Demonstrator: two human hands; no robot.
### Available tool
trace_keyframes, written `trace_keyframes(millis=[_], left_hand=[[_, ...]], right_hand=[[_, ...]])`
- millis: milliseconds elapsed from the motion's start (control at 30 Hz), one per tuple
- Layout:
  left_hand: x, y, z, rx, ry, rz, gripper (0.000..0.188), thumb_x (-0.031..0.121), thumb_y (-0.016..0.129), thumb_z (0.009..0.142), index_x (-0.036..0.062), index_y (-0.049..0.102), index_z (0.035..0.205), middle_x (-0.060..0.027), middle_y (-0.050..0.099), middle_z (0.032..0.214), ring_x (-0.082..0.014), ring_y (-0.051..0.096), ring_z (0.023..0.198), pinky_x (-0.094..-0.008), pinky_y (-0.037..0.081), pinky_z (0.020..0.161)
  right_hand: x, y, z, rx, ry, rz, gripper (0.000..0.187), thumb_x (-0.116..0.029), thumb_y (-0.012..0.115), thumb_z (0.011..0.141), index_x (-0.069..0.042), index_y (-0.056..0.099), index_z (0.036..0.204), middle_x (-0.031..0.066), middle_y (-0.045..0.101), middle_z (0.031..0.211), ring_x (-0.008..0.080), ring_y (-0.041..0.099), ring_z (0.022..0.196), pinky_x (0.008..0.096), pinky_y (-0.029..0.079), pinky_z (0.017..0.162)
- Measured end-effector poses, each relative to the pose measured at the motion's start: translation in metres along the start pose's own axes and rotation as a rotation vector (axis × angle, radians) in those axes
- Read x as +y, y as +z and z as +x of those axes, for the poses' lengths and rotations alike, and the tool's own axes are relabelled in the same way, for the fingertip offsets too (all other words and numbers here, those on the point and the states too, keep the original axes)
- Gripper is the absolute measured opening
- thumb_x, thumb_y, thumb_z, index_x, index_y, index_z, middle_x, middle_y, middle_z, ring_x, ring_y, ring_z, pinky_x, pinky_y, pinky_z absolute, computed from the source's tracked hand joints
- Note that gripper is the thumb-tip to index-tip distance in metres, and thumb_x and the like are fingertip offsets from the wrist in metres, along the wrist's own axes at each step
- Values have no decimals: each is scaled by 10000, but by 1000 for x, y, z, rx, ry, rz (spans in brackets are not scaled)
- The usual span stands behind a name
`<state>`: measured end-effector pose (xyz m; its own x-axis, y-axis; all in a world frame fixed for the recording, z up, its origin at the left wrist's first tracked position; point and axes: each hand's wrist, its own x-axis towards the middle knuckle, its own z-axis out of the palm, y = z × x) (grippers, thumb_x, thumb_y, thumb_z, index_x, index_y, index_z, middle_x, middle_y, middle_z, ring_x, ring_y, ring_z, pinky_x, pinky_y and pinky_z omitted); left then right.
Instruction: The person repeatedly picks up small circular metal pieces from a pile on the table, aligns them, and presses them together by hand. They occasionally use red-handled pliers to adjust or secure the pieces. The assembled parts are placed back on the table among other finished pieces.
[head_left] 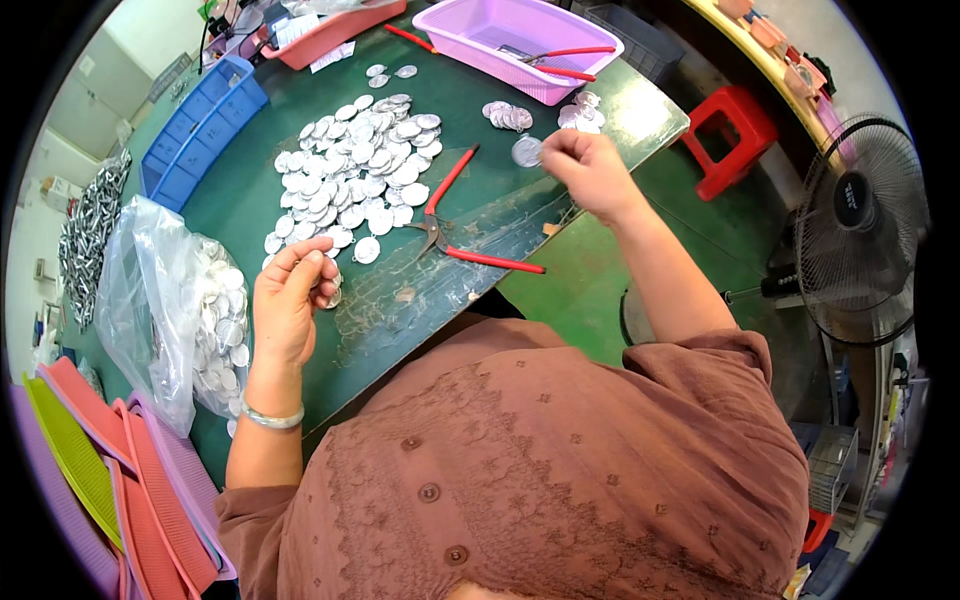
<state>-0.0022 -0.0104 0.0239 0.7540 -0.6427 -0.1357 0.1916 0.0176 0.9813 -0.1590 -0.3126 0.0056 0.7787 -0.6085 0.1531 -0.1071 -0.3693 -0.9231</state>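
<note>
My left hand (288, 305) is closed at the near edge of a loose heap of silvery metal discs (345, 170), with a few discs partly showing under its curled fingers. My right hand (592, 175) reaches to the table's right side, thumb and fingertips pinched at the rim of a round silvery disc (526, 152). Just beyond that hand lie two small piles, one of overlapping discs (507, 116) and another at the table edge (582, 113). Between my hands, red-handled pliers (432, 230) rest with their handles spread.
A purple basket (480, 50) holding red-handled pliers stands at the back. A blue divided tray (190, 135) and a clear bag of discs (165, 300) are on the left, beside many small metal parts (92, 235). A red stool (730, 140) and a fan (858, 225) stand right.
</note>
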Motion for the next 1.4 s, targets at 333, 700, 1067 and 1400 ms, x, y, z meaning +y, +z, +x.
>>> trace_keyframes(millis=[333, 700, 1067, 1400], left_hand=[[5, -22, 10, 31, 45, -43, 179, 126, 524, 844, 22, 587, 974, 3, 563, 702, -49, 479, 566, -160, 352, 505], [-7, -32, 12, 25, 29, -110, 194, 115, 494, 855, 26, 573, 1007, 2, 569, 703, -42, 481, 549, -156, 343, 474], [-14, -33, 10, 92, -13, -174, 188, 66, 506, 835, -5, 567, 999, -45, 599, 768, -72, 540, 622, -183, 422, 535], [-17, -31, 8, 7, -44, -65, 182, 98, 518, 837, 24, 580, 992, 5, 568, 725, -31, 464, 571, -149, 354, 490]], right_hand=[[43, -53, 53, 220, 0, -631, 197, -171, 540, 736, 4, 621, 775, 172, 611, 710, 293, 604, 682, 350, 463, 629], [-47, 73, 7, -238, -506, -586, 141, -150, 587, 729, -23, 612, 784, 130, 565, 746, 290, 553, 760, 374, 443, 674], [-68, 156, 4, -623, -773, -812, 177, -161, 626, 673, -20, 593, 774, 123, 542, 807, 280, 545, 798, 376, 429, 695], [-70, 158, 12, -651, -641, -714, 153, -100, 626, 676, -2, 525, 735, 106, 523, 738, 241, 539, 711, 342, 432, 631]])
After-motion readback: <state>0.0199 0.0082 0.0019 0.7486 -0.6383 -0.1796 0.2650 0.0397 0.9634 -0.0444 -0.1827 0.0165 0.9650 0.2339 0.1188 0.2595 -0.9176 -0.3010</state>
